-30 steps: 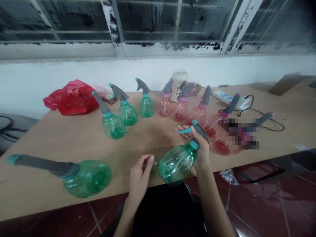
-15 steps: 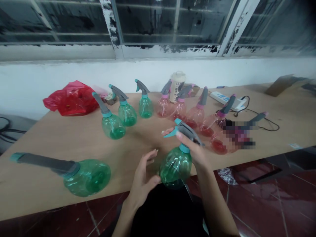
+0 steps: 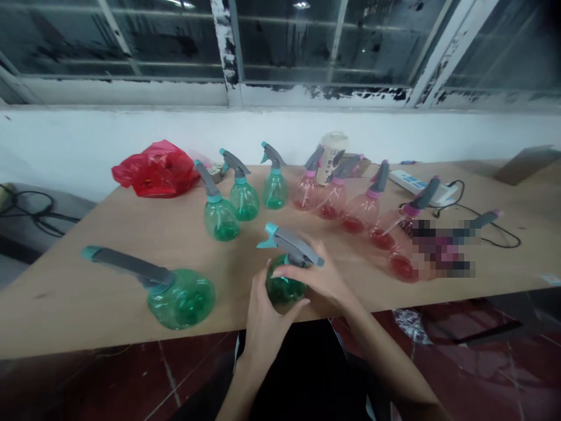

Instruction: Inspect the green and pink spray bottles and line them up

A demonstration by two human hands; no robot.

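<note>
A green spray bottle (image 3: 284, 289) with a grey and teal trigger head stands near the table's front edge, its nozzle pointing left. My left hand (image 3: 265, 316) curves around the lower left and near side of its body. From the right, my right hand (image 3: 322, 272) grips it just under the trigger head, thumb across the front; its other fingers are mostly hidden behind. To the left, another green spray bottle (image 3: 182, 299) tilts with its head toward the left. Three green spray bottles, one of them the middle spray bottle (image 3: 243, 202), stand farther back.
Several pink spray bottles (image 3: 360, 213) run in a curved row on the right, the last partly pixelated. Behind are a red plastic bag (image 3: 160, 172), a paper cup (image 3: 332, 158), a power strip (image 3: 423, 186) with a black cable, and a cardboard box (image 3: 526, 164). The table (image 3: 109, 316) ends close to my body.
The spray bottle in my hands has moved left and away from me, onto the table. My right hand slid from the trigger head to below it; my left hand closed around the body. The view shifted left.
</note>
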